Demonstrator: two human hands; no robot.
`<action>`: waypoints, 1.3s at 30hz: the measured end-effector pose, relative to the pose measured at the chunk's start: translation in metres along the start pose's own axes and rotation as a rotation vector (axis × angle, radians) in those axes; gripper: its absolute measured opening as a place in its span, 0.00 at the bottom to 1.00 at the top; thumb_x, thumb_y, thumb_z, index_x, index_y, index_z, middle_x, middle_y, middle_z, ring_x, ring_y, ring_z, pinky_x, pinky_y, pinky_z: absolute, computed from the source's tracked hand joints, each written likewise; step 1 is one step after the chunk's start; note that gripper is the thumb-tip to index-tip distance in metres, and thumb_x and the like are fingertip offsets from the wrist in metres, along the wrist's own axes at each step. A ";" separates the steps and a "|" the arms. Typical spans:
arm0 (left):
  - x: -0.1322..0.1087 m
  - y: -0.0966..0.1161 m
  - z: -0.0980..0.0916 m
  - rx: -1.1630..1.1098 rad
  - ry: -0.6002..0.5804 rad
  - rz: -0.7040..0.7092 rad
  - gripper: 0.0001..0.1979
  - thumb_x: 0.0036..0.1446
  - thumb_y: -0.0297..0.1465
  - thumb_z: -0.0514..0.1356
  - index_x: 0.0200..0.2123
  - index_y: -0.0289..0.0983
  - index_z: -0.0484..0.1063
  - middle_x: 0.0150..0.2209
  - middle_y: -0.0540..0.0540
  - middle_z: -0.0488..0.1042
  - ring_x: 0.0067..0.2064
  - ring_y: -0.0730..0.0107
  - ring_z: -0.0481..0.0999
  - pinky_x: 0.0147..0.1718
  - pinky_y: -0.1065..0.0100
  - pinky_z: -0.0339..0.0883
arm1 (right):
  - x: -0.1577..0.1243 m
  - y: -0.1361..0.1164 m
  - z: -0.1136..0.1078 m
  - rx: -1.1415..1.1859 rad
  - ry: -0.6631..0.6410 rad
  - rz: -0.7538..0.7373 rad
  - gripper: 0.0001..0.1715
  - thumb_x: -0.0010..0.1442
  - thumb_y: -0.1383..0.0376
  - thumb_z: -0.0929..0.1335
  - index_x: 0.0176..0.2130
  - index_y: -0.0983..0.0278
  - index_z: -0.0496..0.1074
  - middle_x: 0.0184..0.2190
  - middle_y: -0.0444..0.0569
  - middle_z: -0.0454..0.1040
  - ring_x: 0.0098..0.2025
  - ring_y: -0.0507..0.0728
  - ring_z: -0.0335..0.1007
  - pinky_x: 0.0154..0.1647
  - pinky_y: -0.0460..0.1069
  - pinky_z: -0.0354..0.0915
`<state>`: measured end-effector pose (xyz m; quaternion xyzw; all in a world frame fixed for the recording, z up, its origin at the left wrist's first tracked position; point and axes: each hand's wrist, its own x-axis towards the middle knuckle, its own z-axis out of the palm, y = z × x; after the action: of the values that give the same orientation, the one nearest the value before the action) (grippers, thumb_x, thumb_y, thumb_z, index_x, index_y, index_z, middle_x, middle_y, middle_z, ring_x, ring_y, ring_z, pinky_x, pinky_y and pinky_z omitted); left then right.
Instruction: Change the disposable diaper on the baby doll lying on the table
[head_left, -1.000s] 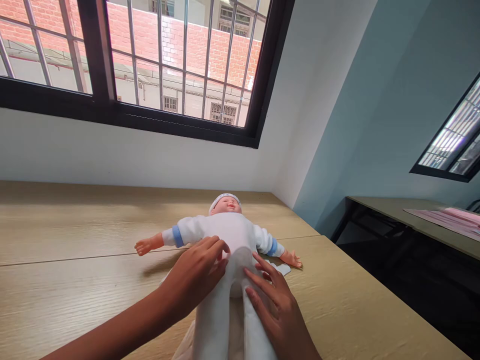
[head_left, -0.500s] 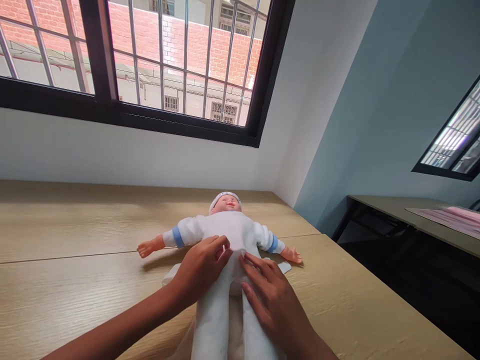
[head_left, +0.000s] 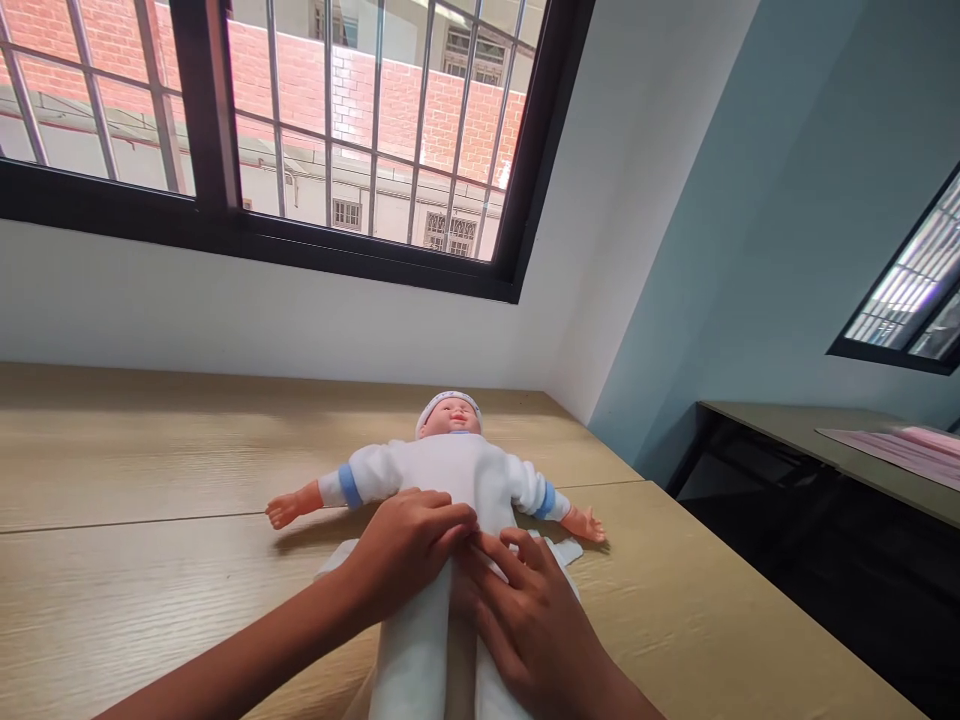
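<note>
A baby doll (head_left: 487,480) in a white suit with blue cuffs and a white cap lies on its back, arms spread and head away from me. Over its lower belly, my left hand (head_left: 416,540) has thumb and fingers pinched together; what is between them is hidden. Touching its fingertips, my right hand (head_left: 521,595) rests on the doll's waist and upper leg with its fingers bent and partly apart. White cloth ends (head_left: 566,549) stick out from under the doll at both sides.
The doll lies on a light wooden table (head_left: 150,440) against a white wall. Behind is a barred window with a black frame (head_left: 360,255). A second table (head_left: 795,420) at the right bears a pink striped sheet (head_left: 907,448).
Both hands have come together over the doll's belly, the left one shifting right and slightly down. The view has tilted a little, and the doll's trunk has shifted slightly.
</note>
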<state>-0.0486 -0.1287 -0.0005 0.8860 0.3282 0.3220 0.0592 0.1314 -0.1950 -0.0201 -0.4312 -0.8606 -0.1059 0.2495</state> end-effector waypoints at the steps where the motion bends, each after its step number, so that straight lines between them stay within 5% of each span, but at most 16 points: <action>1: -0.001 0.001 0.001 0.035 0.008 0.036 0.12 0.61 0.24 0.51 0.29 0.38 0.73 0.25 0.51 0.70 0.28 0.71 0.66 0.29 0.69 0.60 | -0.001 0.001 0.001 0.012 0.021 -0.015 0.25 0.64 0.67 0.62 0.60 0.60 0.62 0.54 0.46 0.69 0.50 0.63 0.60 0.50 0.58 0.61; 9: -0.006 0.003 0.010 0.072 0.247 0.285 0.14 0.64 0.23 0.49 0.31 0.38 0.71 0.33 0.48 0.72 0.35 0.70 0.66 0.35 0.67 0.60 | -0.006 0.002 0.003 0.113 0.097 -0.099 0.19 0.63 0.71 0.61 0.52 0.64 0.69 0.46 0.50 0.73 0.47 0.60 0.64 0.47 0.55 0.61; 24: -0.012 -0.002 0.009 -0.021 0.297 0.328 0.08 0.63 0.26 0.54 0.38 0.38 0.74 0.36 0.50 0.79 0.46 0.67 0.74 0.44 0.64 0.68 | -0.006 0.003 0.002 0.130 0.096 -0.095 0.23 0.65 0.71 0.57 0.58 0.63 0.64 0.49 0.52 0.73 0.47 0.57 0.68 0.47 0.54 0.65; 32: -0.007 0.001 0.007 0.068 0.195 0.314 0.08 0.63 0.28 0.55 0.35 0.39 0.74 0.39 0.52 0.79 0.46 0.65 0.74 0.41 0.63 0.68 | -0.016 0.001 0.019 0.353 0.310 0.108 0.14 0.64 0.72 0.59 0.42 0.61 0.70 0.42 0.49 0.74 0.46 0.55 0.69 0.47 0.51 0.66; 39: -0.008 0.006 0.001 0.119 0.100 0.229 0.03 0.59 0.25 0.58 0.35 0.37 0.72 0.41 0.51 0.78 0.49 0.64 0.74 0.43 0.61 0.69 | -0.009 0.002 0.019 0.464 0.383 0.429 0.11 0.61 0.68 0.63 0.45 0.61 0.68 0.41 0.49 0.69 0.43 0.55 0.68 0.43 0.49 0.67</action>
<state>-0.0491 -0.1381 -0.0040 0.9025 0.2459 0.3506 -0.0471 0.1306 -0.1925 -0.0405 -0.5064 -0.6892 0.0679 0.5138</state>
